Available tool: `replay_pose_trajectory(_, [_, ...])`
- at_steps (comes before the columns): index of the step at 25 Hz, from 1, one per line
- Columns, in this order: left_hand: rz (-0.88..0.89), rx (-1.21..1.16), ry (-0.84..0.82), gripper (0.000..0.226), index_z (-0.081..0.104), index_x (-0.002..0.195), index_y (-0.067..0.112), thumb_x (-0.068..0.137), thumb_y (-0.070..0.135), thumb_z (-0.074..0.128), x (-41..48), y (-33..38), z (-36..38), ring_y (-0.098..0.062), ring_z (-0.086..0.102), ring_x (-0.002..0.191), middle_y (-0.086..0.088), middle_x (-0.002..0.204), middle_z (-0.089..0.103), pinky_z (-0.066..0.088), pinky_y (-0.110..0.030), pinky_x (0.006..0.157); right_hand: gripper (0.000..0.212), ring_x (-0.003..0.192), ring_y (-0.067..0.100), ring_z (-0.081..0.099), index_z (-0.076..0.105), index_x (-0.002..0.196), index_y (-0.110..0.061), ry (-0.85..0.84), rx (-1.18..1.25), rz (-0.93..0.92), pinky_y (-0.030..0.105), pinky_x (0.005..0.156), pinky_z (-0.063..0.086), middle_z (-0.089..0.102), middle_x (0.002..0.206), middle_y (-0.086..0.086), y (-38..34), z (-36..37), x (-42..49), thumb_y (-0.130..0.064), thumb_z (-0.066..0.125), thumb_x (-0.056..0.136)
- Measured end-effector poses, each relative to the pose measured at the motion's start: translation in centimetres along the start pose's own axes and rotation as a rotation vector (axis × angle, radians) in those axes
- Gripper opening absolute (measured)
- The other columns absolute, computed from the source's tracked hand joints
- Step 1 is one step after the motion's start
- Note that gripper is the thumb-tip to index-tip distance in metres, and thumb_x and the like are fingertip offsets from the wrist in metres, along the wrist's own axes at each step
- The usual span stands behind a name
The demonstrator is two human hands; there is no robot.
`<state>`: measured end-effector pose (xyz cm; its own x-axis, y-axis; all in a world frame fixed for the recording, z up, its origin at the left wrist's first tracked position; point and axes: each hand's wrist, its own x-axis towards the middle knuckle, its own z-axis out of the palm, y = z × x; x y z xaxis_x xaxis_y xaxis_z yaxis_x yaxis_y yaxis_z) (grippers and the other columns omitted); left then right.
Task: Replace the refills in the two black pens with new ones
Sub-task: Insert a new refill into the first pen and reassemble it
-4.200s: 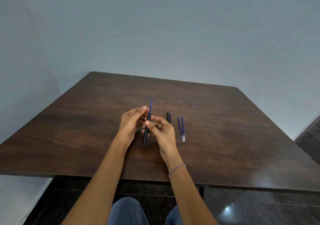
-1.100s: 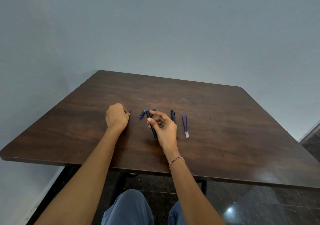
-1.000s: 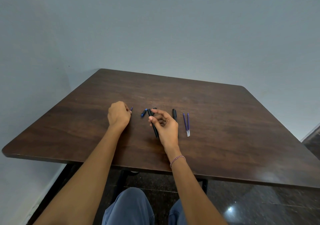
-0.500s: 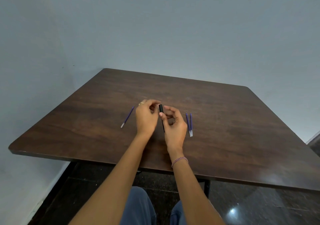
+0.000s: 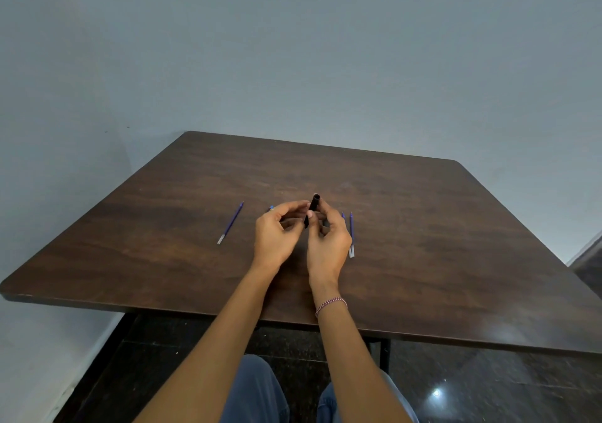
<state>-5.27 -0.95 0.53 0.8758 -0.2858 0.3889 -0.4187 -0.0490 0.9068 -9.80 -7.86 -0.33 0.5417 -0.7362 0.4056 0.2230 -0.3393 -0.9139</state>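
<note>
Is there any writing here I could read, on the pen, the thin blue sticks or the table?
None readable. The pen in the right hand shows plain black; the single refill and the two refills are too thin to show any print; the table and wall bear no text.

A dark, wood-grain table [image 5: 423,227] with rounded corners carries a single blue refill [image 5: 230,223] lying at a slant on its left side, a pair of blue refills [image 5: 351,230] side by side further right, and a small blue piece [image 5: 271,208] between them.
</note>
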Motion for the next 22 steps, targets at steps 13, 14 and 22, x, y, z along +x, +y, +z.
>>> replay_pose_trajectory(13, [0.086, 0.079, 0.0, 0.034, 0.066, 0.111, 0.014, 0.079, 0.006, 0.072, 0.0, 0.0, 0.1, 0.011, 0.061, 0.082, 0.014, 0.088, 0.064, 0.046, -0.005, 0.07, 0.031, 0.1, 0.003, 0.061, 0.063, 0.112, -0.034, 0.028, 0.084, -0.08, 0.02, 0.087, 0.051, 0.064, 0.106, -0.007, -0.9, -0.3, -0.4, -0.011, 0.061, 0.092])
replay_pose_trajectory(14, [0.074, 0.09, 0.01, 0.035, 0.066, 0.11, 0.013, 0.077, 0.005, 0.073, 0.2, -0.2, 0.1, 0.011, 0.06, 0.081, 0.013, 0.087, 0.064, 0.045, -0.003, 0.069, 0.028, 0.098, 0.002, 0.062, 0.063, 0.109, -0.038, 0.049, 0.117, -0.088, 0.02, 0.082, 0.052, 0.064, 0.105, -0.01, -1.2, -0.8, -0.3, -0.015, 0.061, 0.092])
replay_pose_trajectory(22, [-0.039, 0.097, 0.081, 0.029, 0.069, 0.106, 0.008, 0.078, 0.007, 0.074, 1.0, -0.7, 0.3, -0.003, 0.061, 0.079, -0.002, 0.093, 0.069, 0.042, 0.0, 0.069, 0.018, 0.078, 0.005, 0.059, 0.068, 0.103, -0.017, 0.12, -0.198, 0.156, 0.011, 0.066, 0.043, 0.067, 0.091, -0.004, 1.9, -7.7, 7.7, -0.008, 0.055, 0.094])
